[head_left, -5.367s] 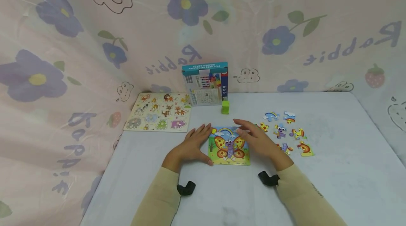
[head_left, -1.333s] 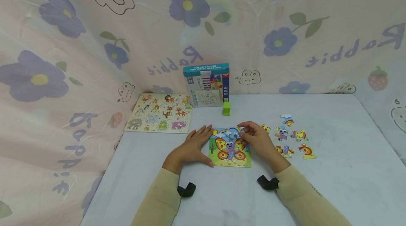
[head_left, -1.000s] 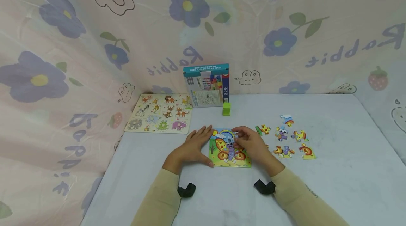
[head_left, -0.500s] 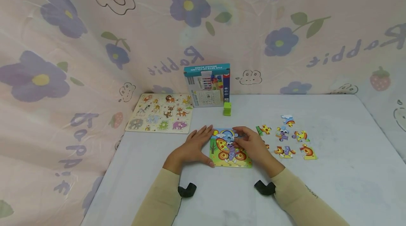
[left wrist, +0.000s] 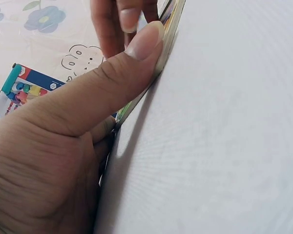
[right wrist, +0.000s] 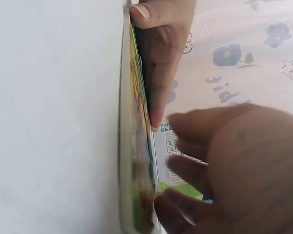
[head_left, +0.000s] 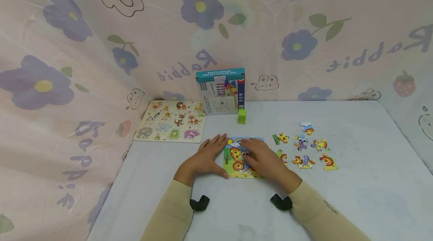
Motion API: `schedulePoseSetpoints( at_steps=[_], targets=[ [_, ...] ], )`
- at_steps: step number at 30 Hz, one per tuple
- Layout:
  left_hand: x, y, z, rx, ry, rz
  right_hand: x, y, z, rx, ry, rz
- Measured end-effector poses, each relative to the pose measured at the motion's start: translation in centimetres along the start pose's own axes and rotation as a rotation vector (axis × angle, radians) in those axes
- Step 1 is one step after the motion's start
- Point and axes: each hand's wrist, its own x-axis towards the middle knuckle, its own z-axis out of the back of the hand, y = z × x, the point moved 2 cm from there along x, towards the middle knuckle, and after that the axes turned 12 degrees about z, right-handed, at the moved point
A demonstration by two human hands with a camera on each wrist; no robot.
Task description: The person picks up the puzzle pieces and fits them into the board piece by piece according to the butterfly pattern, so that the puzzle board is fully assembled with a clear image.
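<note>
A small square butterfly puzzle board (head_left: 227, 171) lies on the white table in the head view. My left hand (head_left: 204, 158) rests along its left edge, fingers straight and thumb at the lower left corner. In the left wrist view that thumb (left wrist: 88, 100) presses the board's side. My right hand (head_left: 265, 160) is spread over the board's right half, fingers loosely bent above the butterfly and hiding much of it. The right wrist view shows these fingers (right wrist: 190, 175) apart, close to the board's face with nothing pinched between them.
Several loose puzzle pieces, among them a cloud-and-rainbow piece (head_left: 306, 128) and a purple butterfly-head piece (head_left: 301, 143), lie right of the board. Behind stand a bead-toy box (head_left: 220, 92) and a green block (head_left: 241, 116). An animal peg puzzle (head_left: 169, 121) lies back left.
The rainbow piece seen among the loose pieces 5.4 seconds ago is gone from there. My right hand has shifted left over the board, its fingers opening from a pinch. The left hand stays put.
</note>
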Motion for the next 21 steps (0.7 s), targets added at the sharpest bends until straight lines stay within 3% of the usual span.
schedulePoseSetpoints(
  at_steps=[3,8,12,21],
  targets=[
    [-0.03,0.01,0.01,0.005,0.000,0.001,0.04,0.41,-0.28,-0.070,0.097,0.039],
    [0.05,0.12,-0.08,0.012,0.001,0.004,-0.09,0.72,-0.37,-0.099,0.138,0.038],
    [0.03,0.14,-0.11,0.011,0.001,0.006,-0.22,0.54,-0.41,-0.043,0.107,0.035],
    [-0.18,-0.24,0.08,-0.022,0.003,0.007,-0.42,0.19,0.24,0.196,-0.015,0.001]
  ],
)
